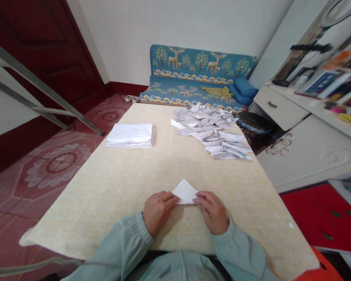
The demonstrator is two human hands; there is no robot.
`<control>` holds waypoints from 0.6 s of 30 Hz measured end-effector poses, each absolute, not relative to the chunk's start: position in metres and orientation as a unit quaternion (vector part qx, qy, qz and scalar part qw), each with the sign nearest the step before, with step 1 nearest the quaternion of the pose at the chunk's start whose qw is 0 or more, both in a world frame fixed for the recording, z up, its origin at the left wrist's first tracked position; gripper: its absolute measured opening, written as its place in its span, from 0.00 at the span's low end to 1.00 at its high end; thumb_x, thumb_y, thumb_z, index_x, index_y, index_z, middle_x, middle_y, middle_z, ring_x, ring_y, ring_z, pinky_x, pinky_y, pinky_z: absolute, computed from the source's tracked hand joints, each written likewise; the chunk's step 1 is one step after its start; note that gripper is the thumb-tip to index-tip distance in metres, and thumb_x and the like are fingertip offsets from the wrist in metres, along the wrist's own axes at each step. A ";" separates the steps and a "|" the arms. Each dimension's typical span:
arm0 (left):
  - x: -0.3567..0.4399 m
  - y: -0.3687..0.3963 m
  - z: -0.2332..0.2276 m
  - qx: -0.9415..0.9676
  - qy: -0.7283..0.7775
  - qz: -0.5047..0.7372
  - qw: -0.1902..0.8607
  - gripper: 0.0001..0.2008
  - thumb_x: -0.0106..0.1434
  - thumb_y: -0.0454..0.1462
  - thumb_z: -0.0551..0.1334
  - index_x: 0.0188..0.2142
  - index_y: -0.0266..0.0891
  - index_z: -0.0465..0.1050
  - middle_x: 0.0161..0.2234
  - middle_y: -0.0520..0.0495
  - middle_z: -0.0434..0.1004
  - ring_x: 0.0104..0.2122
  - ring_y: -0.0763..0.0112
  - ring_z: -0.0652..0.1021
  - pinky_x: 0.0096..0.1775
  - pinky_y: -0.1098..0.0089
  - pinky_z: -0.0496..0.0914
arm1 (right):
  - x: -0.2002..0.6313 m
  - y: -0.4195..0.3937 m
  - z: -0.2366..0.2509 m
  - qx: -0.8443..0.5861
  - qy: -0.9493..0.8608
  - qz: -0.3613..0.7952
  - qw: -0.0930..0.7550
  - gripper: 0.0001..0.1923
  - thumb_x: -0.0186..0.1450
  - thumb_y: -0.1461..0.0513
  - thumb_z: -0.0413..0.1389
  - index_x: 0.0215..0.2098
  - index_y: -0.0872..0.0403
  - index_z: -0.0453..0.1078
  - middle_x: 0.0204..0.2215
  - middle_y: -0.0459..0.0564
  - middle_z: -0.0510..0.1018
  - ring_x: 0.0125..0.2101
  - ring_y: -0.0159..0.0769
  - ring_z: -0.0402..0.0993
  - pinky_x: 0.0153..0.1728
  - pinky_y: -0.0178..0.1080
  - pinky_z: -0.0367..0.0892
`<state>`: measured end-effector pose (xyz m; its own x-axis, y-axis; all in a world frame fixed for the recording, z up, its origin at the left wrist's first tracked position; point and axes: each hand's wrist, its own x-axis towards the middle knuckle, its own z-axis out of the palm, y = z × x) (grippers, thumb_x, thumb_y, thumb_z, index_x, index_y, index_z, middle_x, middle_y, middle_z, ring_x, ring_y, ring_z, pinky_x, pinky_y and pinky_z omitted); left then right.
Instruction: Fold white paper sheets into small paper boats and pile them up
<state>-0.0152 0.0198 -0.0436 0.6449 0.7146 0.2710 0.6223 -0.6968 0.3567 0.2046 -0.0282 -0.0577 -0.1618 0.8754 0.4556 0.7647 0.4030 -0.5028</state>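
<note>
A small white sheet of folded paper (pixel 185 192) lies on the table in front of me, its point facing away and its straight edge towards me. My left hand (pixel 159 208) grips its left corner, the fingers closed over it. At the right corner, my right hand (pixel 213 210) pinches the paper between thumb and fingers. Beyond, on the far left of the table, sits a neat stack of white paper (pixel 130 135). A loose heap of folded paper pieces (pixel 204 121) spreads over the far right.
The table (pixel 105 203) has a pale yellow patterned cover. Behind it stands a blue sofa (pixel 190 74) with deer. On the right are a black round stool (pixel 254 121) and a cluttered white cabinet (pixel 307 140). A metal ladder-like frame (pixel 46 93) leans at left.
</note>
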 end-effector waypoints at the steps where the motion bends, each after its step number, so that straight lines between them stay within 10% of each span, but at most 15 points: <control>1: -0.014 0.021 -0.041 0.897 0.377 0.195 0.121 0.09 0.63 0.35 0.56 0.40 0.45 0.74 0.34 0.50 0.77 0.34 0.68 0.74 0.36 0.69 0.65 | 0.206 -0.025 -0.056 -0.543 -0.756 0.090 0.355 0.09 0.63 0.67 0.50 0.35 0.52 0.72 0.36 0.52 0.74 0.38 0.38 0.68 0.39 0.41 0.64; 18: -0.015 0.058 -0.035 0.807 0.483 0.157 0.302 0.13 0.59 0.47 0.58 0.36 0.46 0.78 0.29 0.50 0.79 0.27 0.70 0.74 0.28 0.73 0.58 | 0.212 0.014 -0.038 -0.714 -0.649 0.187 0.183 0.08 0.53 0.62 0.60 0.20 0.54 0.65 0.23 0.43 0.69 0.24 0.29 0.65 0.26 0.31 0.56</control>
